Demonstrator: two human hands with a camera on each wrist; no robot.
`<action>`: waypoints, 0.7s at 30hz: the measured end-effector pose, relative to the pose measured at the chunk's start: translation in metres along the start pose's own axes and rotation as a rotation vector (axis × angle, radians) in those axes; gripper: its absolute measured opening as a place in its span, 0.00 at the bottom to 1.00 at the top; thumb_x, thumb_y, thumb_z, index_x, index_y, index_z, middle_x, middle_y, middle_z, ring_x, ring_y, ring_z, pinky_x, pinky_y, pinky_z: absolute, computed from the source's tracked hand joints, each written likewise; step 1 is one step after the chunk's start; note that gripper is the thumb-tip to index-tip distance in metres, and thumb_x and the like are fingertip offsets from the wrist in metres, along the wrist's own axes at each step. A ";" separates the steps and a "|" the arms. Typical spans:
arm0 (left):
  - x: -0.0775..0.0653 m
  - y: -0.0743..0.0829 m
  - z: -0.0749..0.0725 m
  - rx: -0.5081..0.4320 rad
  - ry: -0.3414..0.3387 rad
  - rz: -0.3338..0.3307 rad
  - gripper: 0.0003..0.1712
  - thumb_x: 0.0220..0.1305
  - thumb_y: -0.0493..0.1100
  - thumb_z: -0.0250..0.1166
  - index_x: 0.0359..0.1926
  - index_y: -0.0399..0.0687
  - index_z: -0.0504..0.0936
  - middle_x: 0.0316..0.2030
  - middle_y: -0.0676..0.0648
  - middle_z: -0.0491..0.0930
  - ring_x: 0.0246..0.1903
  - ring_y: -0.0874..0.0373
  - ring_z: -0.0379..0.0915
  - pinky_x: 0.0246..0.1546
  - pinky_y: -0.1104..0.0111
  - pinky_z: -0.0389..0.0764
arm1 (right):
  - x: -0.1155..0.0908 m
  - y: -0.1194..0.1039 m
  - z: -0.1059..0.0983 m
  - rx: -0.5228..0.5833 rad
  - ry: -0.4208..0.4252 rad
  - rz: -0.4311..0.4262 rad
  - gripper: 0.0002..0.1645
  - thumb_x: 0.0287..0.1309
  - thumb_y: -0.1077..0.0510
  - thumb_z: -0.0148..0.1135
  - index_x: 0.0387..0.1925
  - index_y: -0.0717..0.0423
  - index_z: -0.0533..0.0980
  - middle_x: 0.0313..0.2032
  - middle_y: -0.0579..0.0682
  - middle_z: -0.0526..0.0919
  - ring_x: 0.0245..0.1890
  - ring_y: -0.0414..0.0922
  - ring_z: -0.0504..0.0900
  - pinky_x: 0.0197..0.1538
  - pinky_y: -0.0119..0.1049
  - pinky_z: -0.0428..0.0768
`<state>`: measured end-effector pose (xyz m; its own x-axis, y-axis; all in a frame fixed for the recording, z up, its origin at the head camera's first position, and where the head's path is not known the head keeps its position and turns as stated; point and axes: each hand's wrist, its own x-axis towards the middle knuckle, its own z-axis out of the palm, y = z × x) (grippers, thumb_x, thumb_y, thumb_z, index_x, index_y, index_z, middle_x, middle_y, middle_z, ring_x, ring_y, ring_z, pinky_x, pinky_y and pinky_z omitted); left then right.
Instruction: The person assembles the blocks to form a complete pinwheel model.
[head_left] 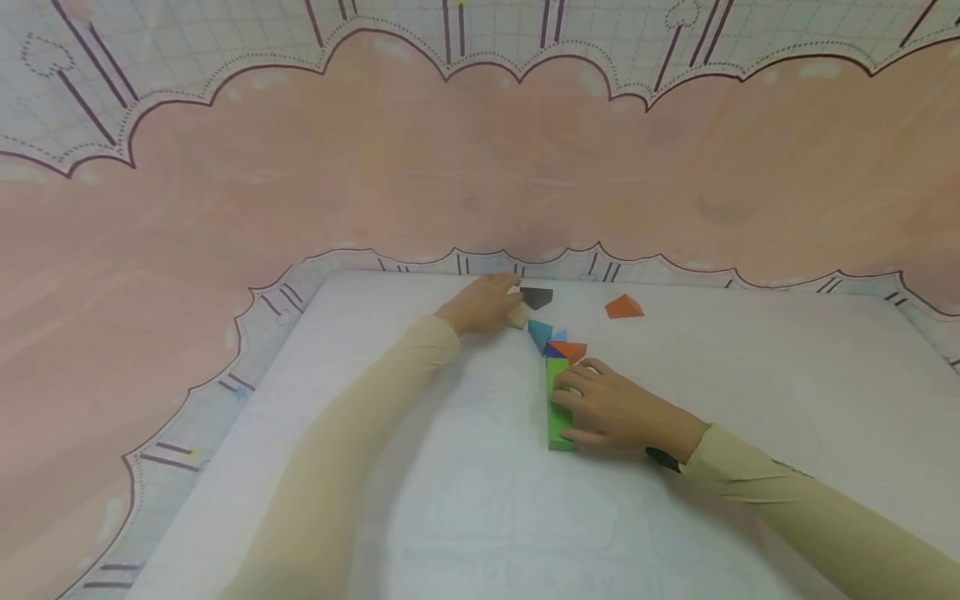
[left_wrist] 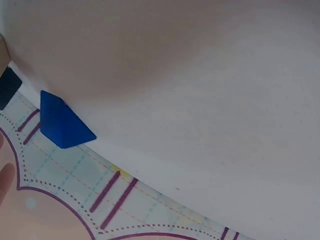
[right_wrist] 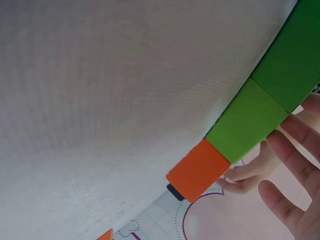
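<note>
At the far edge of the table, my left hand (head_left: pixel 482 305) grips a small beige block (head_left: pixel 517 316), its fingers bent over it. Beside these fingertips lies a dark block (head_left: pixel 536 297). My right hand (head_left: pixel 611 410) rests its spread fingers along a long green block (head_left: pixel 559 417). In the right wrist view, the fingers (right_wrist: pixel 295 160) look nearly straight at the side of the light green block (right_wrist: pixel 247 120). Beyond the green block, an orange block (head_left: pixel 570 350), a dark blue piece (head_left: pixel 552 351) and a teal block (head_left: pixel 538 335) form a close row.
A separate orange block (head_left: pixel 624 307) lies on the white table (head_left: pixel 787 375) to the right. Under my right wrist, a black piece (head_left: pixel 663 459) is partly covered. The left wrist view shows a blue block (left_wrist: pixel 62 122) at the table's edge, before a patterned cloth (head_left: pixel 480 158).
</note>
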<state>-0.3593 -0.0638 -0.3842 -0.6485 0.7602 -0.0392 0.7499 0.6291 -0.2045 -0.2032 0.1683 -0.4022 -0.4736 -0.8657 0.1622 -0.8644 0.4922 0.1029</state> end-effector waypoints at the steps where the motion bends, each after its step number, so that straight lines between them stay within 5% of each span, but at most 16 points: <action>1: -0.002 -0.001 0.000 0.000 0.002 0.001 0.26 0.64 0.51 0.58 0.59 0.43 0.72 0.67 0.37 0.61 0.68 0.42 0.55 0.69 0.53 0.57 | 0.000 0.000 0.000 -0.001 -0.003 0.002 0.25 0.57 0.39 0.57 0.49 0.51 0.74 0.48 0.48 0.78 0.52 0.47 0.74 0.60 0.50 0.71; 8: -0.001 -0.004 0.004 -0.007 0.046 0.031 0.25 0.64 0.54 0.57 0.59 0.48 0.73 0.66 0.39 0.64 0.67 0.44 0.57 0.68 0.52 0.59 | 0.000 0.000 0.001 -0.011 0.015 -0.007 0.24 0.57 0.39 0.57 0.47 0.52 0.74 0.47 0.48 0.78 0.52 0.47 0.74 0.59 0.50 0.71; 21: 0.017 0.025 0.004 0.050 0.098 0.165 0.14 0.66 0.45 0.57 0.51 0.56 0.79 0.62 0.48 0.70 0.62 0.54 0.65 0.66 0.62 0.65 | 0.000 -0.001 0.001 -0.004 0.064 -0.037 0.25 0.56 0.40 0.59 0.47 0.53 0.74 0.46 0.49 0.78 0.51 0.47 0.74 0.58 0.51 0.71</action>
<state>-0.3520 -0.0356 -0.3942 -0.4996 0.8661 0.0181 0.8360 0.4875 -0.2517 -0.2027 0.1678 -0.4028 -0.4298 -0.8756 0.2205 -0.8802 0.4607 0.1136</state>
